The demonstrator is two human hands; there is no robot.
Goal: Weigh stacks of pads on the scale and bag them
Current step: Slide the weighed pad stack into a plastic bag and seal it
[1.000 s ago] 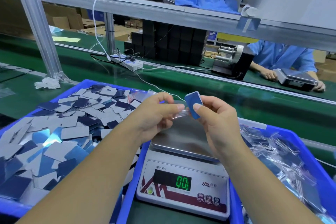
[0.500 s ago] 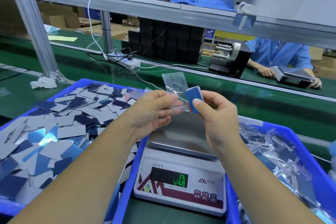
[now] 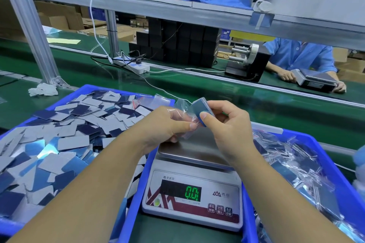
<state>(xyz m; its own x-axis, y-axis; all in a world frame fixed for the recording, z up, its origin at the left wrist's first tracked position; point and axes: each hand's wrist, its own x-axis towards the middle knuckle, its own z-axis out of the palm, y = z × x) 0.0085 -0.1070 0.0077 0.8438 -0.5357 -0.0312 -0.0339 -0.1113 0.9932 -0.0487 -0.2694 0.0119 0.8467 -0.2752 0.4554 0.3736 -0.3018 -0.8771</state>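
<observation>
My right hand [image 3: 229, 124] pinches a small stack of blue pads [image 3: 199, 107] between thumb and fingers above the scale. My left hand [image 3: 164, 124] holds a clear plastic bag [image 3: 182, 111] by its mouth, right against the lower end of the stack. Below both hands sits the digital scale [image 3: 194, 193] with a bare steel pan, and its green display reads 0.0. A blue bin [image 3: 92, 88] on the left holds several loose grey and blue pads [image 3: 65, 140].
A second blue bin [image 3: 333, 167] on the right holds several bagged pads. Beyond lies a green conveyor belt [image 3: 276, 108] with a power strip [image 3: 136, 66] and cable. A person in a blue coat [image 3: 300, 59] works at another scale across the belt. An aluminium post [image 3: 29, 25] stands at the left.
The bag flipped up half a second ago and now hangs bunched between my hands. The pad stack has tilted and moved closer to the bag's mouth.
</observation>
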